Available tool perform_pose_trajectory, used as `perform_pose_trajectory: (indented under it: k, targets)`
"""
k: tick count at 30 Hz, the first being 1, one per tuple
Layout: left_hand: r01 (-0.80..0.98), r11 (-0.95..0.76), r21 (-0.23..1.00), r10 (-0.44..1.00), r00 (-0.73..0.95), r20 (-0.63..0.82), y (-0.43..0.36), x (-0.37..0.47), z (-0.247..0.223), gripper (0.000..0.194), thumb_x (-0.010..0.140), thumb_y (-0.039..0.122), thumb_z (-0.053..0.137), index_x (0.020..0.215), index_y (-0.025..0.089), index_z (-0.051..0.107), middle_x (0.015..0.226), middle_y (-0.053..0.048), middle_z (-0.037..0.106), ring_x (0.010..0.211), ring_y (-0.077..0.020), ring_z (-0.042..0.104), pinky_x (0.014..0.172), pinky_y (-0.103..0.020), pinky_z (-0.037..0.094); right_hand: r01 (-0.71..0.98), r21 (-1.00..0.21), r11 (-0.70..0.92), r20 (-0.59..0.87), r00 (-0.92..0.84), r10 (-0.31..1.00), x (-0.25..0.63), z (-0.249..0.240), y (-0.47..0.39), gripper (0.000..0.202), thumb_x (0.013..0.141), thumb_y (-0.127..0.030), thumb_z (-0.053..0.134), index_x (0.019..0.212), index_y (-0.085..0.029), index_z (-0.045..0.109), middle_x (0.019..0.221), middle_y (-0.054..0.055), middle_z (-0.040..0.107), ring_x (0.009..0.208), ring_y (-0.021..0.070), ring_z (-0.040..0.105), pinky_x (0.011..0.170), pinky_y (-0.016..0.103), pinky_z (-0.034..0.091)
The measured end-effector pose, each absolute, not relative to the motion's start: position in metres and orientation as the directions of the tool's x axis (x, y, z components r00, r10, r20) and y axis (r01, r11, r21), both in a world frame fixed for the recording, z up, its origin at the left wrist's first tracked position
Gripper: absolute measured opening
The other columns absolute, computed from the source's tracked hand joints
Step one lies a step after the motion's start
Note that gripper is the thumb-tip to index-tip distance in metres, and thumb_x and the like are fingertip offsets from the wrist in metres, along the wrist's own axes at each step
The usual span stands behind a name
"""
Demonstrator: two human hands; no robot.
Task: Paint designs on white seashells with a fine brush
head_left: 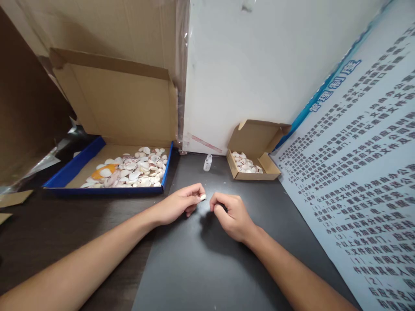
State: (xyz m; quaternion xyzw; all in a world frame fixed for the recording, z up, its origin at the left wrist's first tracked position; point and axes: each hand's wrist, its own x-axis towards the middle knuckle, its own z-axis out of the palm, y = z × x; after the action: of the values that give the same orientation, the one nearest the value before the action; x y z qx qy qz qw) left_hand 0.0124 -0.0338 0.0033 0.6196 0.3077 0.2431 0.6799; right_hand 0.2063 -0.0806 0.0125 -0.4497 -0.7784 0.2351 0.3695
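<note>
Between the thumb and forefinger of my left hand is a small whitish seashell, held just above the dark table. Close by on its right, my right hand is closed with its fingers curled in. Whatever its fingertips may pinch is hidden or too small to make out. The two hands are a short gap apart. Beyond them stands a small clear glass vial, upright and without a visible cap.
At left, a blue-edged cardboard box with its lid raised holds many shells. A smaller open cardboard box with shells stands at right. White board and a printed poster border the table.
</note>
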Motion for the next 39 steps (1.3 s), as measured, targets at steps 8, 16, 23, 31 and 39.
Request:
perform_pose_trajectory:
  k: [8,16,23,31,39]
  targets:
    - [0.045,0.149,0.988,0.714,0.686,-0.138,-0.0338,0.0118,0.0038,0.021,0.084,0.038,0.055,0.085,0.02,0.044,0.062,0.008,0.033,0.055,-0.0098,0.034,0.054,-0.023,0.035,0.516,-0.709,0.481,0.346,-0.34,0.875,0.2056,0.0114,-0.0799,0.011,0.078,-0.016,0.043,0.07,-0.019,0.05,0.058,-0.004,0.045,0.054,0.0103,0.042,0.056,0.022,0.031]
    - [0.014,0.181,0.983,0.714,0.685,-0.141,-0.0317,0.0106,0.0031,0.022,0.084,0.038,0.056,0.084,0.02,0.043,0.061,0.008,0.033,0.054,-0.0095,0.034,0.052,-0.023,0.035,0.532,-0.692,0.488,0.365,-0.326,0.872,0.204,0.0121,-0.0821,0.01,0.077,-0.016,0.042,0.069,-0.02,0.046,0.06,-0.004,0.046,0.055,0.0108,0.042,0.057,0.022,0.031]
    - [-0.029,0.23,0.973,0.717,0.681,-0.149,-0.0298,0.0107,0.0007,0.022,0.083,0.037,0.058,0.083,0.02,0.044,0.061,0.008,0.034,0.052,-0.0085,0.033,0.051,-0.022,0.035,0.551,-0.692,0.467,0.35,-0.311,0.884,0.2035,0.0109,-0.0807,0.011,0.078,-0.015,0.043,0.069,-0.019,0.047,0.06,-0.004,0.047,0.056,0.0107,0.043,0.058,0.022,0.031]
    - [-0.08,0.304,0.949,0.737,0.652,-0.181,-0.0318,0.0117,0.0055,0.022,0.081,0.036,0.062,0.083,0.018,0.048,0.059,0.008,0.036,0.051,-0.0077,0.032,0.05,-0.022,0.033,0.551,-0.683,0.48,0.379,-0.295,0.877,0.2054,0.0122,-0.0817,0.012,0.079,-0.014,0.043,0.069,-0.019,0.047,0.062,-0.003,0.048,0.058,0.011,0.043,0.059,0.023,0.031]
    - [-0.105,0.33,0.938,0.749,0.634,-0.193,-0.0314,0.0108,0.0099,0.021,0.082,0.033,0.067,0.084,0.016,0.054,0.062,0.007,0.036,0.053,-0.0068,0.029,0.05,-0.021,0.032,0.589,-0.684,0.43,0.307,-0.301,0.903,0.2036,0.0115,-0.0818,0.014,0.081,-0.014,0.043,0.069,-0.019,0.048,0.064,-0.002,0.052,0.061,0.012,0.046,0.061,0.024,0.032]
